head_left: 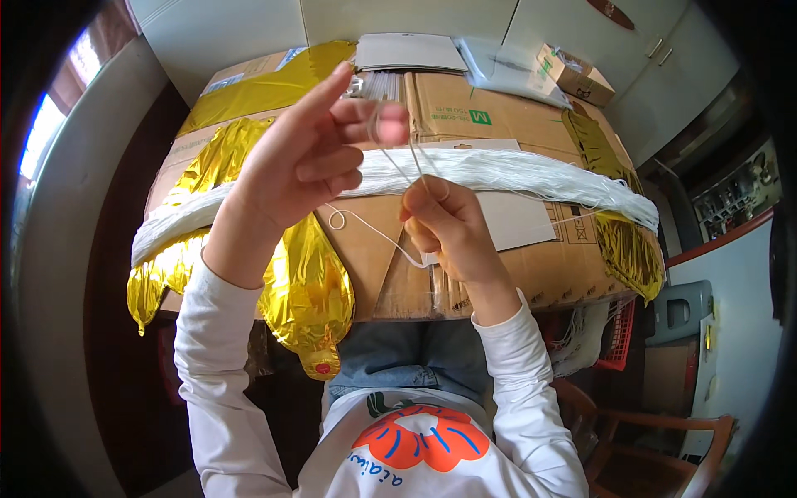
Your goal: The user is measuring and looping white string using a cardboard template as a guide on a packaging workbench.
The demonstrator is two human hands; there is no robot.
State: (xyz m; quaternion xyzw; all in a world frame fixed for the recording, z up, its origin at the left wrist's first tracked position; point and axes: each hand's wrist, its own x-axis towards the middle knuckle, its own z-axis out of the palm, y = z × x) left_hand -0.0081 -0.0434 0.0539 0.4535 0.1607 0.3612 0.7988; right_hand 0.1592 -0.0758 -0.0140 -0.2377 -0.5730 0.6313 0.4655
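Head view: I pinch thin white cord in nearer right hand; slants far-left to left hand, fingers loosely parted.

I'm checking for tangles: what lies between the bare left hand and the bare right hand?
In the head view, strands of thin white cord stretch from the left hand to the right hand.

Right fingers pinch white string running to left fingers; skein across cardboard.
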